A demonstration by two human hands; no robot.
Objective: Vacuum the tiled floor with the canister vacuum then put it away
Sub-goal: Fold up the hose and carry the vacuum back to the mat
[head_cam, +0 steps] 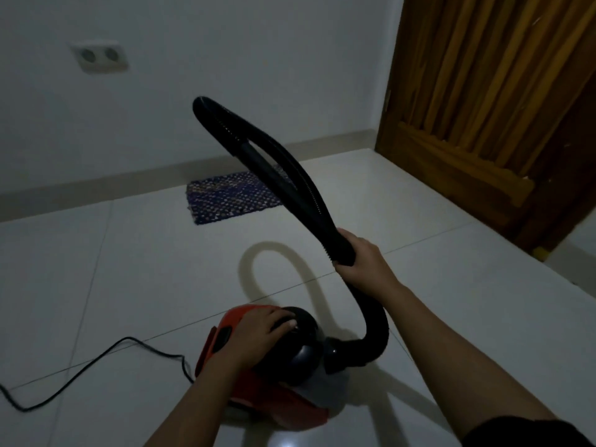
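Two hands engaged: our left hand lies flat atop the canister vacuum on the tiled floor, our right hand grips its hose; we should keep that hose unkinked.

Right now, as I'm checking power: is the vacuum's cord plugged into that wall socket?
Not there: both outlets of the wall socket show no plug. The cord runs off the frame's left edge; elsewhere, cannot tell.
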